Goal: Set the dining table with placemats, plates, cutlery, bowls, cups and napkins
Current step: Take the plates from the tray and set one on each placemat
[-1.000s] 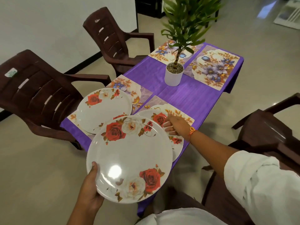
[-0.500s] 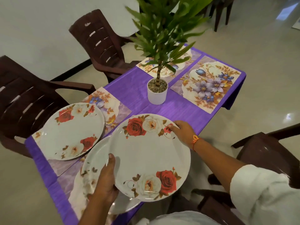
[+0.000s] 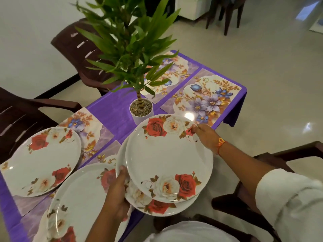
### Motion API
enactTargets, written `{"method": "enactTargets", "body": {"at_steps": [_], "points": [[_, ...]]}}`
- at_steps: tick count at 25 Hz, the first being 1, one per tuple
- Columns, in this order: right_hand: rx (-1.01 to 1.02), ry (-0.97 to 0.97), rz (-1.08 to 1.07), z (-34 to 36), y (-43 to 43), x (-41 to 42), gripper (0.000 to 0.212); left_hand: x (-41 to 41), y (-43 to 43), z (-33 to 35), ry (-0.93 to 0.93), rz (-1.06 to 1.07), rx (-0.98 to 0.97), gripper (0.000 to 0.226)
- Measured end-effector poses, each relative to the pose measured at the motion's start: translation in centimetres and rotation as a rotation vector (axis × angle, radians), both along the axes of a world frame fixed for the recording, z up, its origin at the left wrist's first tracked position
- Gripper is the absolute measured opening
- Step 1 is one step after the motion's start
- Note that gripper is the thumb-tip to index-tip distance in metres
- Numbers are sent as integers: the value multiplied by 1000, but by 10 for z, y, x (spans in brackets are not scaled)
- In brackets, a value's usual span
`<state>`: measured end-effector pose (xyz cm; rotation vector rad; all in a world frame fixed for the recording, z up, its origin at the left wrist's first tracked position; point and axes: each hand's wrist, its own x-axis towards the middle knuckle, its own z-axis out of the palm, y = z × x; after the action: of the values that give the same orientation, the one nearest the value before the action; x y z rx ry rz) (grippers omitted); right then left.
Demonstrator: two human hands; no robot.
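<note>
Held plates (image 3: 167,158) moved farther along | left hand (image 3: 117,194) grips edge | right hand (image 3: 205,135) pinches rim

Dark brown chairs (image 3: 22,123) stand on glossy beige floor (image 3: 262,49) by a white wall (image 3: 26,41).

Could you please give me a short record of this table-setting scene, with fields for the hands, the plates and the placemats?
Left hand: grips the left edge of the lower plate
Right hand: pinches the far rim of the top plate
Plates laid: left plate and near plate, each on a placemat
Bare placemats: far right placemat, far left placemat
Centre: potted plant on the purple tablecloth
Not in view: cutlery, bowls, cups, napkins
</note>
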<state>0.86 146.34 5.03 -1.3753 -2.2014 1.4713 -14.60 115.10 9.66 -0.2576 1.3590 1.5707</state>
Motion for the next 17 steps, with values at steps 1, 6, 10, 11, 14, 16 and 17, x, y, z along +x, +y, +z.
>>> {"method": "enactTargets", "body": {"at_steps": [1,6,10,11,14,16,17], "points": [[22,-7,-24,2,8,7,42,4,8,2,2,-11,8,28],[37,-17,-142,23,58,35,43,18,46,0,-91,-23,73,47],[11,41,-305,27,117,55,38,19,81,-9,-136,-23,28,46],[-3,56,-332,21,137,58,37,18,91,-13,-129,-23,7,47],[-55,68,-397,1,214,58,40,15,134,-30,-134,11,-65,55],[-56,66,-401,-17,274,53,42,16,166,-48,-140,67,-101,63],[-44,54,-397,-28,310,48,43,21,184,-59,-152,111,-116,67]]}}
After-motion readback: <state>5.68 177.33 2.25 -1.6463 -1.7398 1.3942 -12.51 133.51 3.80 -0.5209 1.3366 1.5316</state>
